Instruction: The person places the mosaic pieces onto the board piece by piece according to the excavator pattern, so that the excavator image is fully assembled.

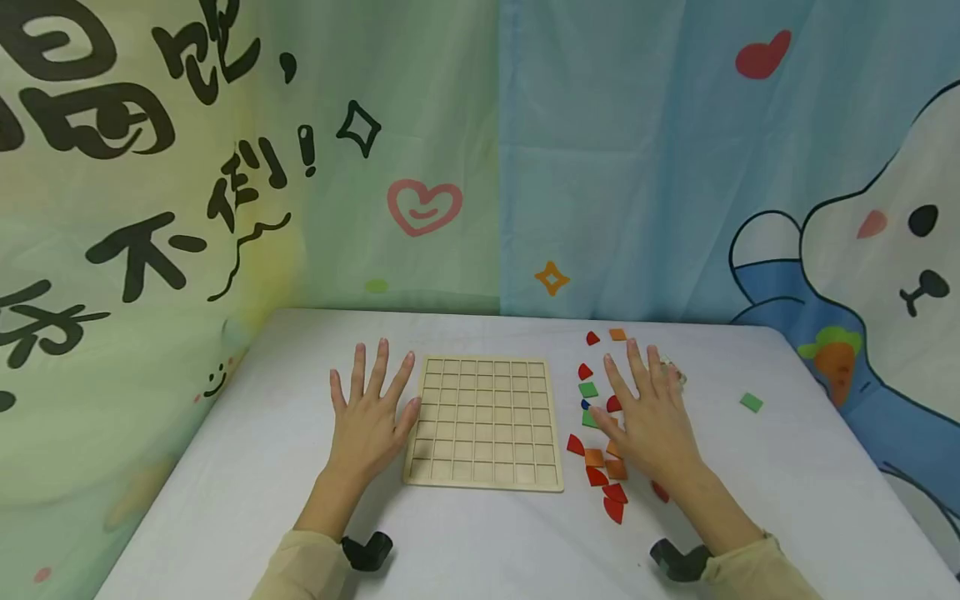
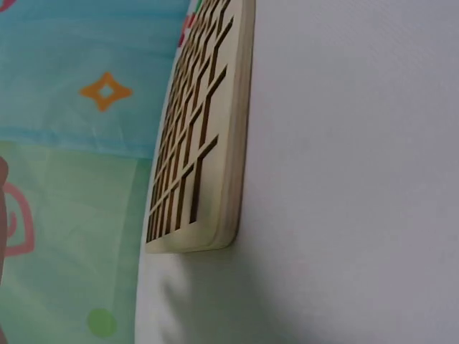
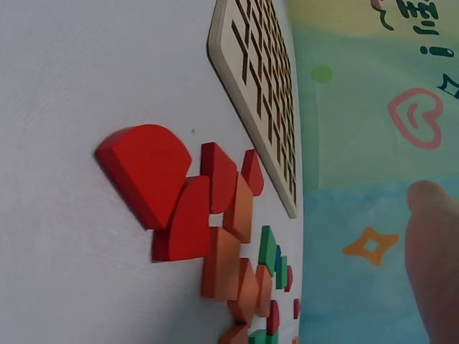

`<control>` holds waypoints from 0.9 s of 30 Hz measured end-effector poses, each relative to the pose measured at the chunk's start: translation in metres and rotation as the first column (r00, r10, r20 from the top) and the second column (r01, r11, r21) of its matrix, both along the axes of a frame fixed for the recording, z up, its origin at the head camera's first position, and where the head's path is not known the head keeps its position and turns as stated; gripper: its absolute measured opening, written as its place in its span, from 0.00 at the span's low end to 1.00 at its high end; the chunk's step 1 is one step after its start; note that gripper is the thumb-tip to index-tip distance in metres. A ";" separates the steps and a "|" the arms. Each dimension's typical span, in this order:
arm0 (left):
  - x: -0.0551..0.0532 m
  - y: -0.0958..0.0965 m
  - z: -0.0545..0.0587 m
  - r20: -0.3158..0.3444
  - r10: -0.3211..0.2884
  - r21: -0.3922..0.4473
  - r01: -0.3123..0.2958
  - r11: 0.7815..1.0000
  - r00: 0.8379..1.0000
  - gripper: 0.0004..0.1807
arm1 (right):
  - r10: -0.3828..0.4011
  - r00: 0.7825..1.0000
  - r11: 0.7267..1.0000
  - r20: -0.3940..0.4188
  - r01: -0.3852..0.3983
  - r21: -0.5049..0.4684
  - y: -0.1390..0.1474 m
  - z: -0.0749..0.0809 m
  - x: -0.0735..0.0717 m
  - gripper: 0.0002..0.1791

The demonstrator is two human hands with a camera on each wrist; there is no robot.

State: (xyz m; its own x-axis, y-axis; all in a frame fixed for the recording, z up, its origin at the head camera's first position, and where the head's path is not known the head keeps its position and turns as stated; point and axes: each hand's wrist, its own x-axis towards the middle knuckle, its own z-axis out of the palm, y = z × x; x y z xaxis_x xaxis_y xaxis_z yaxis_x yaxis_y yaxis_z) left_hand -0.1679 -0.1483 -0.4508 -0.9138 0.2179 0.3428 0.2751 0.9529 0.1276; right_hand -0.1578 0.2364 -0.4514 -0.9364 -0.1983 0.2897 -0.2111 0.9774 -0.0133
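Note:
Both hands are spread with straight fingers and hold nothing. My left hand [image 1: 366, 421] is at the left side of a square wooden grid board [image 1: 483, 423], its thumb overlapping the board's edge in the head view. All the board's cells are bare. My right hand [image 1: 651, 425] hovers over a loose scatter of small blocks, hiding some of them. Among these are red quarter-round blocks [image 1: 613, 510], orange square blocks [image 1: 594, 457], green square blocks [image 1: 588, 389] and a small blue block [image 1: 585, 404]. In the right wrist view the thumb [image 3: 434, 251] shows at the right edge.
A lone green square block [image 1: 752, 402] lies further right on the white tablecloth [image 1: 817, 500]. Another red block [image 1: 660, 492] is beside the right wrist. Dark wrist cameras [image 1: 367, 552] sit at both sleeves. A printed curtain [image 1: 585, 167] hangs behind the table.

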 end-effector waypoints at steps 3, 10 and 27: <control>0.000 0.000 -0.002 0.008 -0.005 0.021 0.005 1.000 1.000 0.34 | -0.005 0.999 1.000 0.043 0.006 -0.030 0.001 -0.002 -0.001 0.45; -0.010 0.001 -0.012 0.188 -0.146 0.233 0.100 0.967 0.971 0.36 | 0.012 0.986 0.988 0.167 0.013 -0.151 -0.001 -0.008 -0.012 0.33; -0.031 0.005 -0.052 0.372 -0.163 0.295 0.050 0.954 0.914 0.43 | -0.104 0.940 0.978 0.326 0.156 -0.137 -0.023 -0.023 -0.049 0.17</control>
State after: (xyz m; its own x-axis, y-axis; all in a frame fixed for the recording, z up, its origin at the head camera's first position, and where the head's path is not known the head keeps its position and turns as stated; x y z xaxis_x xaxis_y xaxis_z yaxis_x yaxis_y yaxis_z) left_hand -0.1987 -0.1434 -0.5023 -0.9623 0.2708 0.0254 0.2474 0.8327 0.4954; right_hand -0.2071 0.2136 -0.4741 -0.9990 -0.0447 -0.0071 -0.0421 0.9757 -0.2152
